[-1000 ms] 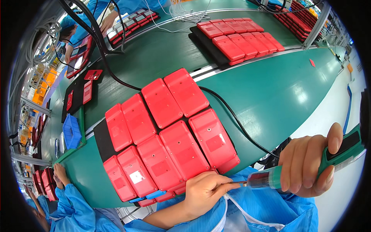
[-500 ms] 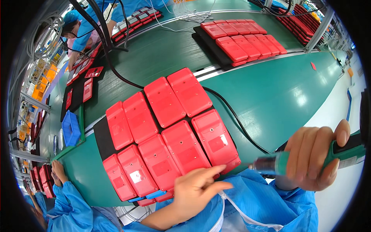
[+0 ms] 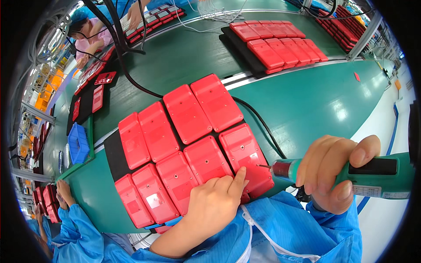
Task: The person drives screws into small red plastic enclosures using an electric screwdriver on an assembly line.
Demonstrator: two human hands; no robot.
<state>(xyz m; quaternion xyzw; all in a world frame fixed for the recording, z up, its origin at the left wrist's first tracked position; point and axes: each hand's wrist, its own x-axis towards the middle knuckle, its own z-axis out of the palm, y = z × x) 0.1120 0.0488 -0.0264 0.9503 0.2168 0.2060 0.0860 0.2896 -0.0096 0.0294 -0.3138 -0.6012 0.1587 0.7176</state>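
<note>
My right hand [image 3: 335,173] is wrapped round a green electric screwdriver [image 3: 381,168]. The screwdriver lies nearly level, its thin bit pointing left over the nearest right red plastic housing [image 3: 242,147]; whether the bit touches it I cannot tell. On that same housing rests the outstretched index finger of my left hand [image 3: 212,201], just left of the bit. Its other fingers are bent, and nothing shows in them. Several more red housings [image 3: 186,114] lie in two rows on a black mat [image 3: 115,153], with small holes on their upper faces. Blue pieces [image 3: 173,221] peek out under the near row.
A black cable [image 3: 263,120] runs across the green bench behind the housings. Farther back, more red housings [image 3: 274,48] lie stacked on a dark board. A blue bin [image 3: 79,143] stands at left. Co-workers' hands [image 3: 65,193] show at the left edge and far left.
My right hand has brought the screwdriver left and up, its bit now over the right housing. My left hand has shifted slightly, its index finger now pointing up onto that housing.
</note>
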